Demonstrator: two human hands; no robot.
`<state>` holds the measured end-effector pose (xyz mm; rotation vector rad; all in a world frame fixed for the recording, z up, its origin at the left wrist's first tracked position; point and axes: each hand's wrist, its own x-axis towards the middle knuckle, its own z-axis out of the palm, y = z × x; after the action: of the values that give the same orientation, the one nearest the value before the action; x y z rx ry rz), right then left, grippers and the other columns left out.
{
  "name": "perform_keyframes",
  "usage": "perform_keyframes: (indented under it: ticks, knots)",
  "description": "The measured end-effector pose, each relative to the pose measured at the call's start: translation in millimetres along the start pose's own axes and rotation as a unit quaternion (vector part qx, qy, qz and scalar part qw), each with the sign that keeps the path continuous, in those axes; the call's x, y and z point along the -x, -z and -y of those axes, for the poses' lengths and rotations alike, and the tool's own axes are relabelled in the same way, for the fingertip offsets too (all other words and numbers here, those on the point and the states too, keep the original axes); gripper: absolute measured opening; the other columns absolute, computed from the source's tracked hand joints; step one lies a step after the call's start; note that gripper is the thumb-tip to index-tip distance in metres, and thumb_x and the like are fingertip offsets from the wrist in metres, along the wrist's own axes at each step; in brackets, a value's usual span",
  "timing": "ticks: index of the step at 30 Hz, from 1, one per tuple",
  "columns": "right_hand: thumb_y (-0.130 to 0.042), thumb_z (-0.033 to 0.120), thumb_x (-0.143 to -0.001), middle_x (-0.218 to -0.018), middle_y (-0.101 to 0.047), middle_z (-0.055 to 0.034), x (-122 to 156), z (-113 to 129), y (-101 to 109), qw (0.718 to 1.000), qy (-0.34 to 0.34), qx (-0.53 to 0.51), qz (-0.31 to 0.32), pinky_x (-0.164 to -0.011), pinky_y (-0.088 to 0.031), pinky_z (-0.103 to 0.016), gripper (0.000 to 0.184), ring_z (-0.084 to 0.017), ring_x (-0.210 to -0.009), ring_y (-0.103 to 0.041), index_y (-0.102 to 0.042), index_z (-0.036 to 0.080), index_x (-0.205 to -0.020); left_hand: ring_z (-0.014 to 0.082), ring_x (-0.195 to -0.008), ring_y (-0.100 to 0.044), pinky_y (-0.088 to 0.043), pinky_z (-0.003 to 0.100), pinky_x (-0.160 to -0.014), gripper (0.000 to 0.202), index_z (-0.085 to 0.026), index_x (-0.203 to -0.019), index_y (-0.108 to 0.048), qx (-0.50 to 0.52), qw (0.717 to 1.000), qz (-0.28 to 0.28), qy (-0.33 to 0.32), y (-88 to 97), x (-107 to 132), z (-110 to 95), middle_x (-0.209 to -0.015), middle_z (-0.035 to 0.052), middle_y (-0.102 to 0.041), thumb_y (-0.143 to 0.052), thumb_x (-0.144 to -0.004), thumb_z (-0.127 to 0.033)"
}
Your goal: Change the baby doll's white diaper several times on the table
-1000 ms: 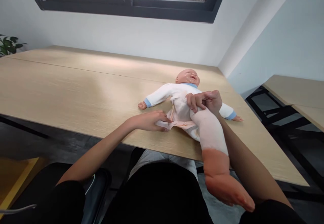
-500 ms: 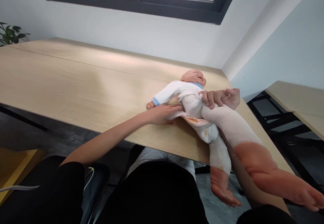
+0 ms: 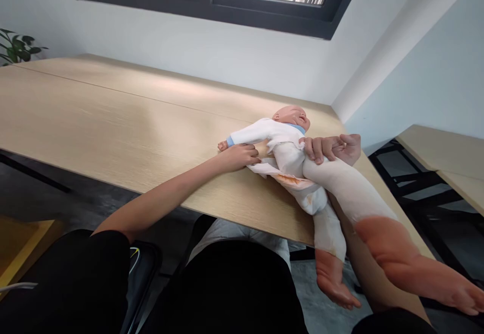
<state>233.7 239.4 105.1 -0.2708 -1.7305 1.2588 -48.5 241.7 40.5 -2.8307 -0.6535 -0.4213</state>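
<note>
On the desk (image 3: 113, 107): a baby training doll (image 3: 289, 147) lies on its back, in a white bodysuit (image 3: 253, 134) with blue cuffs, on an opened white cloth (image 3: 283, 177) with an orange stain.

Left hand pose: the left hand (image 3: 240, 156) reaches in from the lower left, arm stretched low across the desk, and sits just beside the doll's outspread arm, its fingertips (image 3: 257, 160) at the edge of the cloth. Its grip is curled, but I cannot tell whether it is clenched on the cloth or merely resting there.

Right hand pose: the right hand (image 3: 330, 148) comes up from the lower right, behind the raised leg (image 3: 351, 188), its fingers (image 3: 312, 150) curled over the doll's hip at the top of that leg. This grip is closed on the doll, grasping it.

Change from the earlier frame: the left hand has slid up and away from the middle of the cloth, toward the doll's arm. The right hand and the raised leg sit much as they did.

Doll's direction: its head (image 3: 293, 117) points to the far side of the desk, and its long axis runs from there toward the near edge. The raised leg angles off to the lower right, and the other leg (image 3: 328, 238) hangs over the near edge, foot down.
</note>
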Motion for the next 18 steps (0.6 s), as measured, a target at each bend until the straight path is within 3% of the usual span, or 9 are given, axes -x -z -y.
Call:
perform_keyframes:
  ticks: [4, 8, 11, 14, 18]
  knots:
    - [-0.043, 0.066, -0.089, -0.039, -0.033, -0.0027, -2, 2, -3, 0.998, 0.015, -0.017, 0.055, -0.081, -0.046, -0.045, 0.061, -0.021, -0.049, -0.036, -0.039, 0.027, -0.043, 0.0254, -0.117, -0.063, -0.048, 0.038, -0.101, 0.039, -0.017, -0.122, -0.068, 0.098, 0.995, -0.004, 0.016, 1.5, 6, 2, -0.123, 0.0123, -0.069, -0.06, -0.087, -0.001]
    - [-0.041, 0.069, -0.087, -0.04, -0.032, -0.0036, -2, 7, -7, 0.999, -0.02, 0.03, 0.03, -0.082, -0.044, -0.047, 0.062, -0.022, -0.051, -0.038, -0.036, 0.027, -0.041, 0.027, -0.133, -0.054, -0.043, 0.04, -0.113, 0.056, -0.017, -0.134, -0.057, 0.296, 0.953, -0.039, 0.053, 4.8, 3, -7, -0.141, 0.0127, -0.059, -0.076, -0.081, -0.022]
    - [-0.04, 0.077, -0.081, -0.037, -0.03, -0.0039, -2, 11, -10, 0.995, -0.055, 0.081, -0.004, -0.079, -0.042, -0.049, 0.065, -0.023, -0.05, -0.038, -0.03, 0.029, -0.038, 0.0294, -0.127, -0.058, -0.046, 0.04, -0.108, 0.043, -0.015, -0.119, -0.061, 0.347, 0.929, -0.088, 0.095, 5.8, -6, -19, -0.132, 0.0133, -0.062, -0.075, -0.085, -0.036]
    - [-0.038, 0.082, -0.078, -0.035, -0.027, -0.0034, -3, 11, -14, 0.993, -0.058, 0.101, -0.024, -0.076, -0.042, -0.049, 0.066, -0.023, -0.048, -0.036, -0.026, 0.03, -0.038, 0.027, -0.109, -0.063, -0.05, 0.039, -0.097, 0.022, -0.016, -0.097, -0.062, 0.374, 0.911, -0.141, 0.104, 7.2, -16, -26, -0.112, 0.0118, -0.068, -0.063, -0.093, -0.037]
    - [-0.035, 0.085, -0.078, -0.034, -0.021, -0.0024, -4, 10, -18, 0.992, -0.05, 0.104, -0.046, -0.075, -0.042, -0.049, 0.068, -0.024, -0.047, -0.036, -0.022, 0.031, -0.039, 0.021, -0.088, -0.063, -0.05, 0.034, -0.083, 0.017, -0.014, -0.09, -0.065, 0.45, 0.875, -0.128, 0.122, 12.1, -17, -18, -0.091, 0.0063, -0.069, -0.062, -0.089, -0.031]
